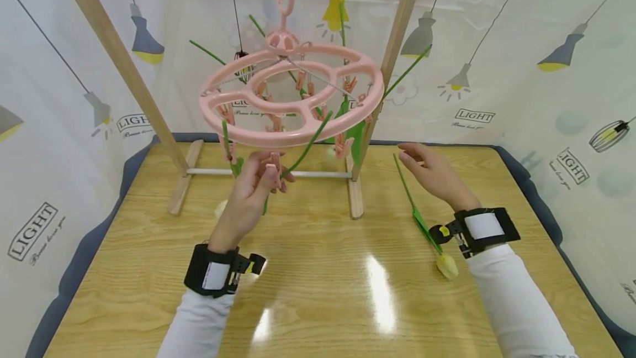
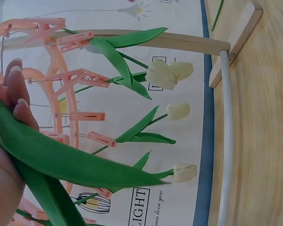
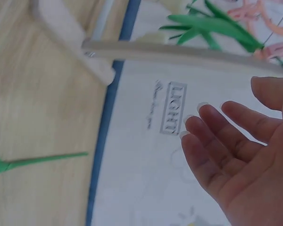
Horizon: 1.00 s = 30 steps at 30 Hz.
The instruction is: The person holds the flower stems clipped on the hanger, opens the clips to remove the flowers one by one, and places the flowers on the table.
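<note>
Beneath the front of a pink hanger, the left hand pinches a peg between thumb and fingers; a tulip is at this peg, though whether the peg grips it cannot be told. The right hand, fingers relaxed and holding nothing, is near a second tulip lying on the table. Other tulips hang head-down from the hanger.
</note>
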Motion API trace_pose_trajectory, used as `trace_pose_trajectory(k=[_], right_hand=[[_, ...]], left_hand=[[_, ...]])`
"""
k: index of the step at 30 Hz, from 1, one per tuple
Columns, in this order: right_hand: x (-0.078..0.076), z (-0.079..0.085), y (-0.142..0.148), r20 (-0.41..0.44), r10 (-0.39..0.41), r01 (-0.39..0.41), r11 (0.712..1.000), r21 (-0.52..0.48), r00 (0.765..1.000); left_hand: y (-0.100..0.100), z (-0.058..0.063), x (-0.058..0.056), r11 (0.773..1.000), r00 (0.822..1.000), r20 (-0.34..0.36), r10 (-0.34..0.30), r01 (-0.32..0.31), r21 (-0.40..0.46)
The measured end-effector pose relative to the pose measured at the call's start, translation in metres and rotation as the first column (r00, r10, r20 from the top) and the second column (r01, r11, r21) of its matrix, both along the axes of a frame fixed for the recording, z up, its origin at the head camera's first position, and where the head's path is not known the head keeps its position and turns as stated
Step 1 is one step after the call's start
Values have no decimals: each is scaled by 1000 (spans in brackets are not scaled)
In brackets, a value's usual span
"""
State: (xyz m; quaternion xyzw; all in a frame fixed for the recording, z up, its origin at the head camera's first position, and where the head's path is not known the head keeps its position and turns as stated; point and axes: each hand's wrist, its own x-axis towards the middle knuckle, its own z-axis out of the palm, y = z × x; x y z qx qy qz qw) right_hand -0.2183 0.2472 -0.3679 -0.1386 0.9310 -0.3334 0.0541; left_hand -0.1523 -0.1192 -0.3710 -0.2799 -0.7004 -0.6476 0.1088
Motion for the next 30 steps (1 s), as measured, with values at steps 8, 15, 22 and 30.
trace_pose_trajectory(k=[8, 15, 22, 30], right_hand=[[17, 29, -38, -202, 57, -80, 991, -111, 978], [34, 53, -70, -369, 93, -184, 958, -219, 925], [52, 66, -93, -442, 100, -256, 916, -310, 892], [65, 72, -117, -430, 184, -352, 868, -351, 884]], left_hand=[[2, 6, 3, 999, 999, -1, 45, -45, -29], [4, 12, 7, 999, 1000, 4, 10, -10, 49], [8, 13, 9, 999, 1000, 6, 3, -3, 34], [6, 13, 10, 1000, 1000, -7, -2, 2, -9]])
